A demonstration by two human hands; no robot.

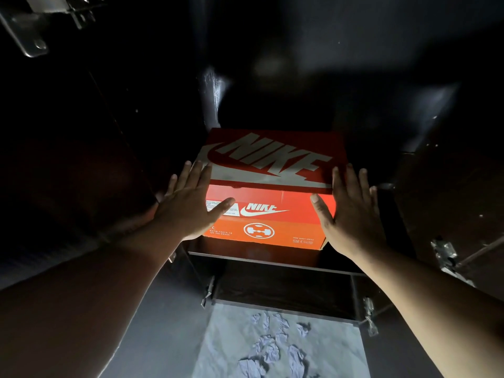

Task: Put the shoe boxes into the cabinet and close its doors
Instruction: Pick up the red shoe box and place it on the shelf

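A person steadies a stack of two shoe boxes, a red Nike box (268, 159) atop an orange box (266, 227), at the front of a dark cabinet shelf (272, 261). The left hand (188, 205) and right hand (351, 211) lie flat-fingered against the sides, gripping nothing. With both boxes still at the shelf's lip, an uneven push could skew the stack or block the doors.

— What's down below?
— A pale marbled floor (283, 347), grey veins running through it.
— Anything upper left?
— A shiny metal bracket (32, 31), partly cut off by the frame.
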